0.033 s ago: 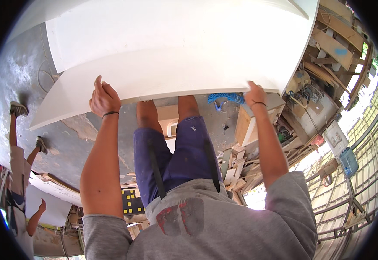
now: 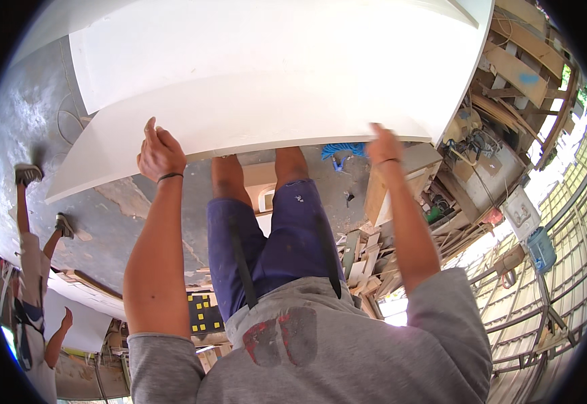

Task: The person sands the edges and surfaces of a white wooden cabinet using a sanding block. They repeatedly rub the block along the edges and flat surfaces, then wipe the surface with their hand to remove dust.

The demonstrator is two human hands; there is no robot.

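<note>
A large white panel spans the view in front of me, its near edge running across above my knees. My left hand is closed at that near edge, fingers curled round it and the index finger partly raised. My right hand is at the same edge farther right, near the panel's right corner. Motion blurs its fingers, so whether they hold anything is unclear. More white boards join the panel on its far side.
A wooden box stands below my right forearm, with blue coiled hose beside it. Scrap wood is piled at right, near a compressor-like machine. Another person stands at far left on the concrete floor.
My right hand has shifted a little left along the panel's near edge. The left hand and the panel have hardly moved.
</note>
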